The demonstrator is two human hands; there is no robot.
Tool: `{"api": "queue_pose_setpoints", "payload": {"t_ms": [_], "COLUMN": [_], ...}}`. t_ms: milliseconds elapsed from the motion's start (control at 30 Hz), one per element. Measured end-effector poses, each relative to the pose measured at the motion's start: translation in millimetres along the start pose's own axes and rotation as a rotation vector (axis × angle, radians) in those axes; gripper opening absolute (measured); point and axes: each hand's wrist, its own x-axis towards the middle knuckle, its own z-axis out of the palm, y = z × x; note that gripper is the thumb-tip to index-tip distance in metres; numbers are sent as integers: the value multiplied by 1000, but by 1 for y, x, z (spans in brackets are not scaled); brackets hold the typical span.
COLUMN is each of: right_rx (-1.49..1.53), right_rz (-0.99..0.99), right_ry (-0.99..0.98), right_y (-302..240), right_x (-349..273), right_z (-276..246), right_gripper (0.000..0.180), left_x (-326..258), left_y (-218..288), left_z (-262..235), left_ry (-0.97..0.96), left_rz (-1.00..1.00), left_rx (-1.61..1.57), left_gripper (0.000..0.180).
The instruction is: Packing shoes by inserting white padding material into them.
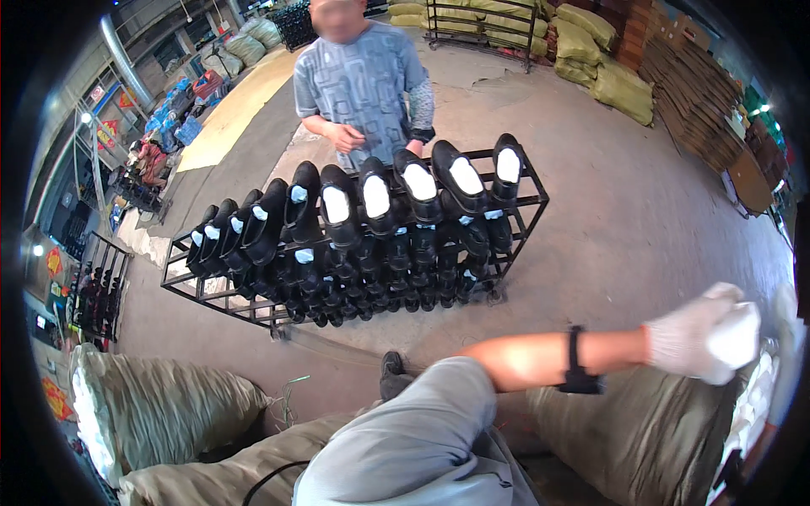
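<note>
Head view: the right hand (699, 339), covered with a white glove, is seen stretched out to the person's right side, and its fingers are closed around a white wad (736, 334) of soft paper or cloth, so the grip is shut on it and little of the wad is left free. The left hand is not shown. Just below the grip and touching the forearm a grey-green sack (650, 430) is placed, and beside it, at the edge of the picture, more white material (753, 403) is seen; what it is cannot be told exactly. Far to the left of the grip a metal rack (530, 201) is standing on the floor, filled with black shoes (337, 211). The shoes of the top row are all seen with white filling inside, and white pieces are shown in some lower pairs too, so most of the stuffing is judged as done; the deeper rows are too dark to be counted. Behind the rack another person in a grey patterned shirt (363, 84) is standing. Far above the grip, flat brown cardboard sheets (693, 97) are stacked, and yellow-green sacks (591, 38) are piled to their left. Much further left, blue packages (181, 126) and red and yellow signs (110, 131) are noticed.
</note>
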Motion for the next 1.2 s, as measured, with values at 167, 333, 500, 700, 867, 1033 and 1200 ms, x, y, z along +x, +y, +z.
{"api": "queue_pose_setpoints", "payload": {"t_ms": [167, 333, 500, 700, 867, 1033, 1200], "right_rx": [-246, -1, 255, 117, -156, -598, -615], "right_rz": [-731, -812, -445, -471, -857, -939, -965], "right_ry": [-366, -672, -1177, -1409, -671, -493, -363], "right_y": [-206, -216, -224, -239, -291, -280, -264], "right_x": [-167, -251, -330, -377, -366, -362, -354], "right_z": [337, 529, 686, 792, 864, 931, 948], "right_gripper": [47, 53, 56, 47, 42, 19, 15], "left_x": [-167, -303, -414, -482, -508, -494, -505], "left_y": [136, 248, 384, 457, 466, 460, 459], "left_z": [-156, -254, -322, -362, -372, -354, -356], "left_ry": [67, 157, 108, 221, 297, 268, 302], "left_rz": [-290, -564, -772, -1115, -1053, -1072, -1115], "left_rx": [403, 535, 694, 299, 437, 394, 437], "left_gripper": [74, 82, 70, 79, 84, 76, 85]}}
